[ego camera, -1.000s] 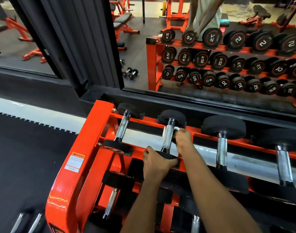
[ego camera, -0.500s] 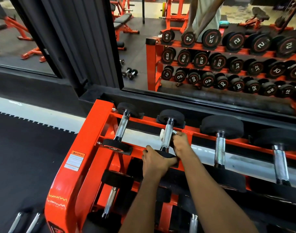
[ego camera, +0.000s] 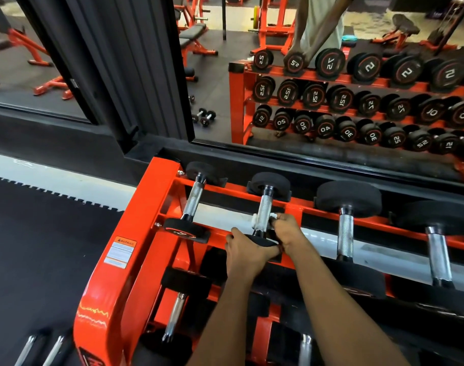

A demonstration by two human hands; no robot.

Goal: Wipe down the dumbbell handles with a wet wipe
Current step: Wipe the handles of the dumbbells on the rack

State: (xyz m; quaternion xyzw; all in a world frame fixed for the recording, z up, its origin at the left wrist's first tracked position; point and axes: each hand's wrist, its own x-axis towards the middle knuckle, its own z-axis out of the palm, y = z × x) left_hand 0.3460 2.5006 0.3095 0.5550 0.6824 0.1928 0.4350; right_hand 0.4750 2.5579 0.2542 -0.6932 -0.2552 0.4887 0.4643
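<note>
In the centre of the frame your right hand (ego camera: 287, 229) has its fingers clamped on the wet wipe (ego camera: 255, 220), wrapped round the lower part of the second dumbbell's handle (ego camera: 264, 206) on the orange rack (ego camera: 151, 233). Your left hand (ego camera: 248, 250) curls its fingers over that dumbbell's near head (ego camera: 263, 241). By my judgement you are early on: the handles to the right (ego camera: 345, 233) and the lower rows remain, and the leftmost handle (ego camera: 194, 199) shows nothing either way
</note>
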